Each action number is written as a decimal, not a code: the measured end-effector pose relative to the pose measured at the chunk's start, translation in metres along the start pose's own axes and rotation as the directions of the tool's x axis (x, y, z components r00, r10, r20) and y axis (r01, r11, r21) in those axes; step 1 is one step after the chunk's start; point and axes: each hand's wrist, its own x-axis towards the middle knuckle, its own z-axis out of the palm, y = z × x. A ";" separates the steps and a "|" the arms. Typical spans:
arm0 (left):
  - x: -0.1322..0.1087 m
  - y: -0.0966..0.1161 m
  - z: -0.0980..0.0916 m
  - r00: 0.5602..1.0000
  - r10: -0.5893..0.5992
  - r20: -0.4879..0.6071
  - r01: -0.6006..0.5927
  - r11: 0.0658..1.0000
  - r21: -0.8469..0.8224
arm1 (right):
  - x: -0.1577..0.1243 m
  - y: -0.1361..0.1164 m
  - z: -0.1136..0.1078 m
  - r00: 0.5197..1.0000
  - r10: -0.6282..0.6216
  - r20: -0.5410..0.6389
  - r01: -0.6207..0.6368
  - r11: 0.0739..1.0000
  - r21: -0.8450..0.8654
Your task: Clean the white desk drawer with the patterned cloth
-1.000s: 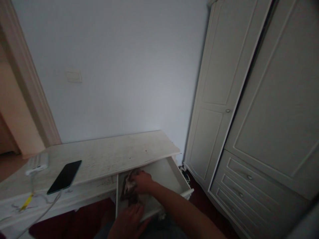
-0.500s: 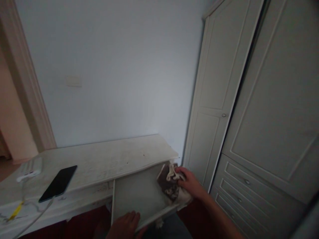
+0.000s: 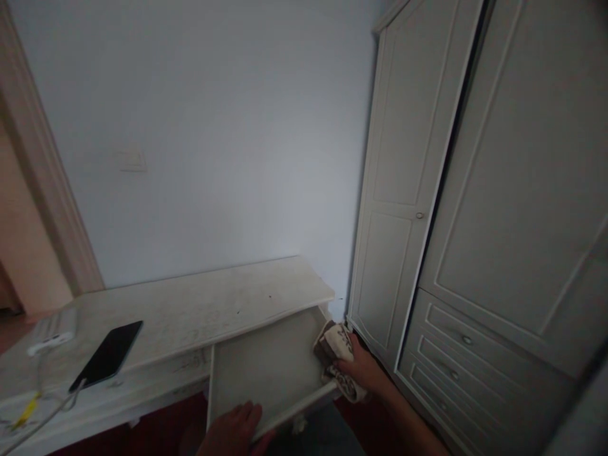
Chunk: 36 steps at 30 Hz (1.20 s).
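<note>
A white drawer is pulled out from under the desk top, and its flat bottom shows. My left hand is hooked over the drawer's near left corner, fingers curled onto the inside and the rest below the rim. In my right hand is a bunched brown and white patterned cloth. This cloth lies over the drawer's right side wall, pressed against it. Part of that wall is hidden behind the cloth and my fingers.
On the desk's left lie a dark phone with a cable plugged in and a white power strip. A yellow tag hangs on a cord. A tall white wardrobe with small drawers stands to the right, close to my right arm.
My right hand has drawn the cloth from the drawer's inside onto its right wall, and the cloth is folded more tightly. My left hand keeps its grip. The view has shifted slightly.
</note>
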 end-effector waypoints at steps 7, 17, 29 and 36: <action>0.002 0.009 -0.009 0.999 0.013 -0.053 -0.012 1.000 0.028 | 0.043 -0.017 -0.012 0.999 0.032 -0.010 -0.032 0.999 -0.034; 0.002 0.010 -0.013 0.997 -0.059 0.054 0.061 0.997 -0.043 | 0.113 -0.031 0.003 0.994 0.066 0.083 -0.086 0.961 0.263; 0.013 0.015 -0.031 0.956 -0.139 0.258 0.187 0.968 -0.170 | 0.052 0.002 -0.028 0.977 0.064 0.206 -0.098 0.983 0.158; 0.017 0.007 -0.016 0.882 -0.076 0.465 0.209 0.947 -0.242 | 0.108 -0.020 -0.018 0.999 0.007 0.040 -0.010 0.997 0.082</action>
